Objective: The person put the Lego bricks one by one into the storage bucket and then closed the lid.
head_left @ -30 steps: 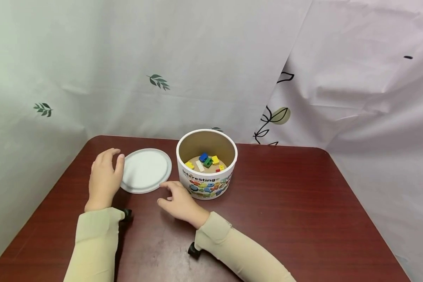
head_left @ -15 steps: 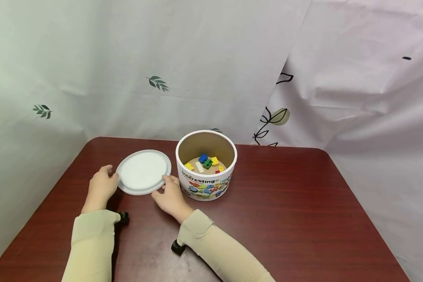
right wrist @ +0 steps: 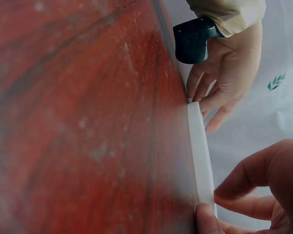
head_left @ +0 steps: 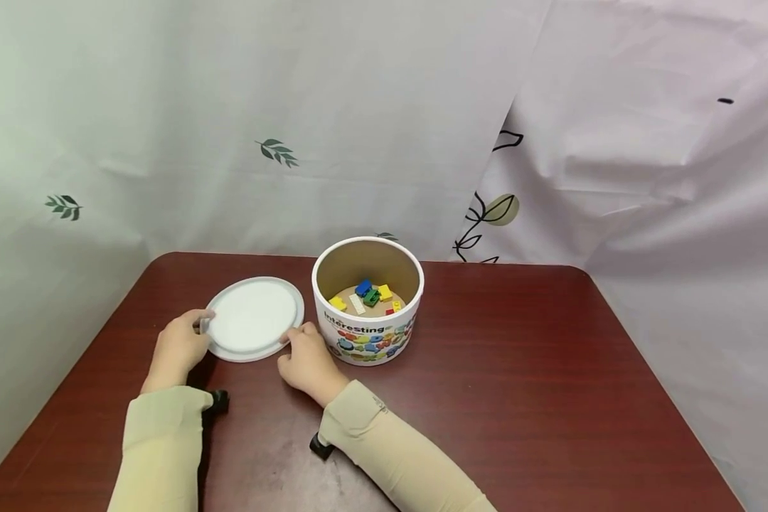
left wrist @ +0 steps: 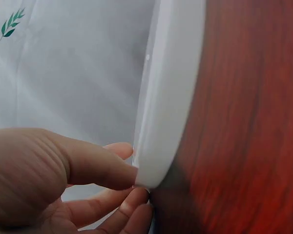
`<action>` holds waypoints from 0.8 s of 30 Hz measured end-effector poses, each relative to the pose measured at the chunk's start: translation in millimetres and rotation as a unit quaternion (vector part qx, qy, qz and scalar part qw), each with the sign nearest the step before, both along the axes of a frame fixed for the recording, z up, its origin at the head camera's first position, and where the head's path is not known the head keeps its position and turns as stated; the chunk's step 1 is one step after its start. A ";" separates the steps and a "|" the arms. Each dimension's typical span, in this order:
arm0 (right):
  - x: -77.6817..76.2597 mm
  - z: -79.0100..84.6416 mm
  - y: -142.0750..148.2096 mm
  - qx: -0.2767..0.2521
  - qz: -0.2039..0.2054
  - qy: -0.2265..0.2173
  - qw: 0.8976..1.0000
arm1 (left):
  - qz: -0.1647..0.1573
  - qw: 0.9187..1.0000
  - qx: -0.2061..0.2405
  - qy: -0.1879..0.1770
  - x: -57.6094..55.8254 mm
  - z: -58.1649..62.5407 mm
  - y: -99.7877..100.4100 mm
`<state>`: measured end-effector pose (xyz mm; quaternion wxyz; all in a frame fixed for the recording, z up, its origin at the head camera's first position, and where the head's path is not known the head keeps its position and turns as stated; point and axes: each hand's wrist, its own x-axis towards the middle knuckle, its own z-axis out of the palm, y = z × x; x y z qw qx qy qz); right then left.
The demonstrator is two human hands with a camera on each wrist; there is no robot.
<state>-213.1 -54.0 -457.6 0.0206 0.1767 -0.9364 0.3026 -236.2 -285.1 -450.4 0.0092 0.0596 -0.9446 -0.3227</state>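
A round white lid [head_left: 251,316] lies low over the table, to the left of a tub. My left hand [head_left: 178,348] pinches its left edge. In the left wrist view the thumb presses the top of the lid's rim [left wrist: 171,97], with curled fingertips [left wrist: 136,200] under it. My right hand [head_left: 310,361] grips the lid's near right edge, with thumb and fingers on either side of the rim [right wrist: 200,156] in the right wrist view. Just beyond the right hand stands the white tub [head_left: 368,345], uncovered, printed with "Interesting" and colourful shapes.
Several toy bricks lie on the tub's floor, among them a blue brick [head_left: 363,288], a green brick [head_left: 371,297] and a white brick [head_left: 356,304]. The dark red table [head_left: 518,370] backs onto a pale leaf-printed curtain [head_left: 371,107].
Both hands have come in from beside the lid and taken hold of its rim. The lid has shifted slightly towards me. The tub stays put as the view turns a little.
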 end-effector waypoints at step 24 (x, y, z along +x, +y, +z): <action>7.6 20.6 27.3 -0.028 0.118 -0.030 0.992 | -0.036 0.989 0.140 0.029 17.3 40.9 -4.3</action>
